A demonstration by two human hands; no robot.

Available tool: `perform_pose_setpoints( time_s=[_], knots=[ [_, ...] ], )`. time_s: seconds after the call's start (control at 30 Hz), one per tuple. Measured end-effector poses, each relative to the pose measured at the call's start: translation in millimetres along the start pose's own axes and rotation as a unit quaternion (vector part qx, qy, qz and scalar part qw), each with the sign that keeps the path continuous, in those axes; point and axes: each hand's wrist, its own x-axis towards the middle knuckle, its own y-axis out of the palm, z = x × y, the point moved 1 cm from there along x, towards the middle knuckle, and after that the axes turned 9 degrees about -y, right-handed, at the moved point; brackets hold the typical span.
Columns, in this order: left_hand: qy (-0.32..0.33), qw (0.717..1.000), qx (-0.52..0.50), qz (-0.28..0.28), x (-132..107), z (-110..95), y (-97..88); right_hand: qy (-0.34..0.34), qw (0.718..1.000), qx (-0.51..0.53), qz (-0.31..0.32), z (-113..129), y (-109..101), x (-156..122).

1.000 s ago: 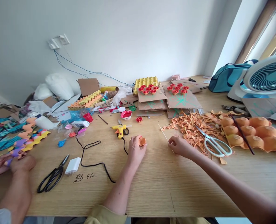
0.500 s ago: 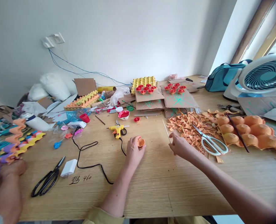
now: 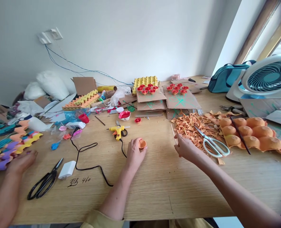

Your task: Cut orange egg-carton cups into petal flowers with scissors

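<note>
My left hand [image 3: 135,153] is closed around a small orange egg-carton cup [image 3: 142,144], its opening turned up, low over the table. My right hand [image 3: 185,147] pinches a thin pale stick [image 3: 173,130] that points away from me, beside a heap of orange carton scraps [image 3: 189,126]. Ahead of my left hand lies a yellow hot glue gun [image 3: 118,132], its black cord trailing over the wood. Beyond it are a dish of red paint [image 3: 124,115] and one red carton flower [image 3: 137,120].
White-handled scissors [image 3: 215,147] lie by the scraps, near an orange egg carton [image 3: 252,131]. Black scissors [image 3: 44,183] and a white charger [image 3: 67,169] are at left. Red flowers stand on cardboard [image 3: 183,100]. At far left, another person's hand [image 3: 22,161] holds a painted carton.
The view has turned slightly right. My right hand has moved a little to the right with the stick, while my left hand keeps the cup. The other person's hand has shifted right.
</note>
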Motion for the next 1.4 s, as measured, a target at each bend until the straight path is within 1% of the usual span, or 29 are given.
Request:
perform_pose_setpoints(
  time_s=[0.07, 0.13, 0.23, 0.33, 0.43, 0.57, 0.63, 0.83, 0.9, 1.0, 1.03, 1.13, 1.2, 1.27, 1.33, 1.4],
  knots=[
    [0.001, 1.000, 0.003, -0.005, 0.2, -1.0, -1.3, -0.011, 1.000, 0.001, -0.009, 3.4, 0.0, 12.6],
    [0.002, 1.000, 0.006, -0.008, 0.6, -1.1, -1.8, -0.012, 1.000, -0.005, -0.024, 1.0, -2.3, 24.0],
    [0.001, 1.000, 0.006, -0.006, 0.8, -0.1, -0.7, -0.006, 0.999, -0.021, -0.043, -10.7, -3.6, 26.2],
    [0.002, 1.000, 0.002, -0.001, 0.3, 0.8, 0.9, -0.021, 0.999, -0.030, -0.035, -18.9, 1.8, 15.1],
    [0.000, 1.000, 0.003, 0.004, -0.3, 0.3, 0.7, -0.042, 0.998, -0.037, -0.033, -19.5, 5.9, 7.8],
    [-0.002, 1.000, 0.010, 0.002, -0.3, -1.1, -0.7, -0.048, 0.996, -0.052, -0.052, -23.5, -1.2, 3.7],
    [-0.002, 1.000, 0.011, 0.001, -0.6, -1.4, -0.4, -0.063, 0.994, -0.056, -0.063, -27.8, -5.9, -2.4],
    [-0.005, 1.000, 0.008, 0.006, -1.6, 0.6, 1.8, -0.140, 0.984, -0.037, -0.103, -30.8, -9.2, -31.5],
    [-0.004, 1.000, 0.005, 0.009, -1.0, 2.2, 2.0, -0.152, 0.980, -0.030, -0.123, -35.3, -12.9, -41.9],
    [0.002, 1.000, -0.005, 0.011, 1.0, 4.3, 2.0, -0.131, 0.974, -0.043, -0.181, -58.3, -28.7, -60.3],
    [0.003, 1.000, -0.010, 0.011, 1.8, 4.8, 2.0, -0.112, 0.967, -0.066, -0.221, -70.3, -36.5, -67.6],
    [0.006, 1.000, -0.023, 0.015, 3.9, 5.0, 2.4, -0.044, 0.958, -0.107, -0.262, -112.6, -59.1, -89.5],
    [0.007, 0.999, -0.031, 0.018, 4.7, 4.6, 2.8, -0.013, 0.958, -0.137, -0.251, -139.0, -67.9, -100.9],
    [0.006, 0.999, -0.038, 0.020, 4.9, 4.2, 3.1, -0.012, 0.962, -0.157, -0.224, -158.8, -68.8, -107.6],
    [0.003, 0.999, -0.043, 0.019, 4.8, 3.9, 3.3, -0.020, 0.964, -0.169, -0.205, -170.4, -63.8, -110.2],
    [-0.001, 0.999, -0.047, 0.016, 4.7, 3.7, 3.3, -0.022, 0.964, -0.179, -0.194, -175.0, -56.6, -110.4]
  ],
)
